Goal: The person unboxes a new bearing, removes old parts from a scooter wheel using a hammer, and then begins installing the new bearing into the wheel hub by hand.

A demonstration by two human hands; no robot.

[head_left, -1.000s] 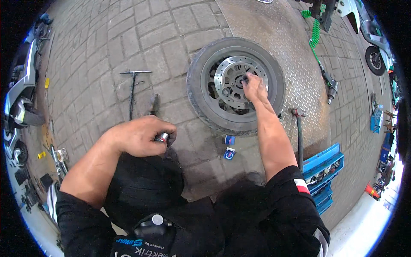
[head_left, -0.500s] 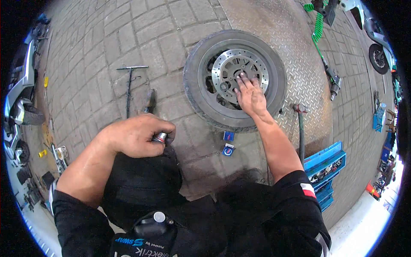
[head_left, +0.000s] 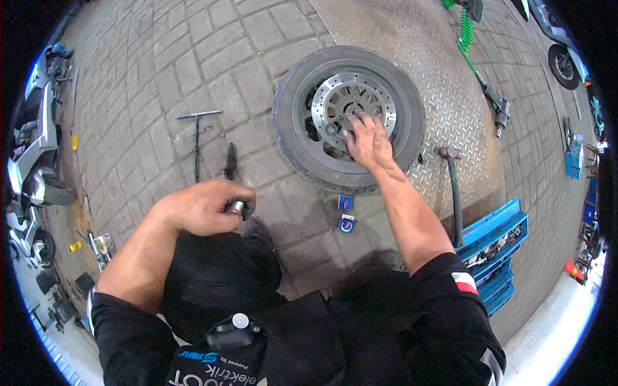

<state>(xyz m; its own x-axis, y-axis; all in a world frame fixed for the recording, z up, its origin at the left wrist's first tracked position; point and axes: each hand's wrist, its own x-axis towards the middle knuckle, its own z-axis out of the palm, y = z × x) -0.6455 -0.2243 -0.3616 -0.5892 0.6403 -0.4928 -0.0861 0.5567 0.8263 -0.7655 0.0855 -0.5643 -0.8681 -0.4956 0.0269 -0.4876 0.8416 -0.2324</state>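
A motorcycle wheel with a black tire [head_left: 288, 132] lies flat on the paving, its silver drilled brake disc [head_left: 389, 110] facing up. My right hand [head_left: 371, 145] reaches over the wheel, fingers loosely stretched and a little bent, with the fingertips at the hub. Its fingertips partly cover the hub centre, and nothing held shows in it. Closer to me, my left hand [head_left: 205, 206] is closed above my knee around a small silver metal cylinder [head_left: 237, 207]. Only the cylinder's end shows; the fingers hide the rest.
Left of the wheel lie a T-handle wrench [head_left: 196, 147] and a dark-handled tool [head_left: 229, 159]. Two small blue boxes [head_left: 346, 202] sit near the tire. A hammer [head_left: 454, 186], a blue toolbox [head_left: 486, 222] and an air impact wrench [head_left: 502, 116] with green coiled hose [head_left: 466, 32] are on the right.
My right hand's fingers have drawn back slightly at the hub and are more bent. The view has shifted a little. My left hand keeps its hold on the silver cylinder.
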